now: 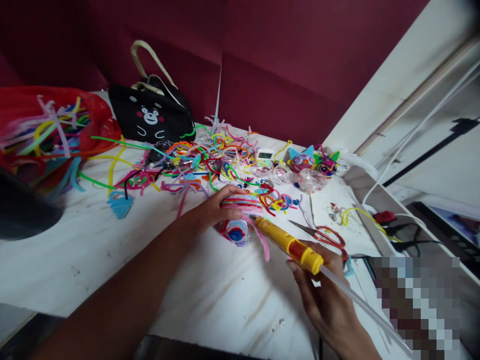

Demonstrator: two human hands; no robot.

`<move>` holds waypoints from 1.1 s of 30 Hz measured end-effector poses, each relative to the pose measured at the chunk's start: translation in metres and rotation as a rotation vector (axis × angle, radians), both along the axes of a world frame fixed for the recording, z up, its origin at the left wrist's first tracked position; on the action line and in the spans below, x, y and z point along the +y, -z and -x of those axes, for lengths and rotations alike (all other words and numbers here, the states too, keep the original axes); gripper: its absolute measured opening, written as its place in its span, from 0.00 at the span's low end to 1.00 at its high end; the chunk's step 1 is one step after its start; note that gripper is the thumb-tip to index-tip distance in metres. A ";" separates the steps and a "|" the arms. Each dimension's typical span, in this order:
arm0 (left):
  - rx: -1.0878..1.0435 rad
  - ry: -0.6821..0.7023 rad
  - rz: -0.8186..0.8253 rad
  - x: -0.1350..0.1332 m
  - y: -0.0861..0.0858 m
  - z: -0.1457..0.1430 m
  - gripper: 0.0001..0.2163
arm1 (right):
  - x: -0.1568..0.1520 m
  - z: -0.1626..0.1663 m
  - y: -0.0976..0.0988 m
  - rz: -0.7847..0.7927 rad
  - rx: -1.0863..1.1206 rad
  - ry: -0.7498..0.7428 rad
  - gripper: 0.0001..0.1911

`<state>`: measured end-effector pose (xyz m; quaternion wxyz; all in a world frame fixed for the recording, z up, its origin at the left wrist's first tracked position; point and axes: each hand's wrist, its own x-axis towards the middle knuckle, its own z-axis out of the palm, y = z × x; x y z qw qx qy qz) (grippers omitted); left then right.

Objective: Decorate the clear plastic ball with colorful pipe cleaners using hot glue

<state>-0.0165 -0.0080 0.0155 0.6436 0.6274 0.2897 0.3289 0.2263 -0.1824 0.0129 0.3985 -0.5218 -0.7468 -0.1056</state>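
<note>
My left hand [222,206] is closed around the side of a ball wrapped in pink, red and light-blue pipe cleaners [243,201]. A blue, red and white coiled eye [236,233] shows on the ball's near side, and one pink strand [263,242] hangs loose from it. In my right hand [326,285] is a yellow hot glue gun [287,240] with a long clear glue stick [360,292] coming out of its rear. The glue gun's nozzle points at the ball's right side; whether it touches cannot be made out.
Orange-handled scissors [330,236] lie beyond my right hand. A heap of pipe cleaners [221,150] spreads across the back, near a small digital clock [265,156] and finished figures [302,159]. At left are a black bag [150,117], a red plastic bag [99,107] and a dark cylinder [26,210].
</note>
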 end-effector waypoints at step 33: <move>-0.033 0.004 0.074 0.004 0.007 -0.002 0.32 | -0.004 -0.005 0.008 -0.037 0.045 0.005 0.21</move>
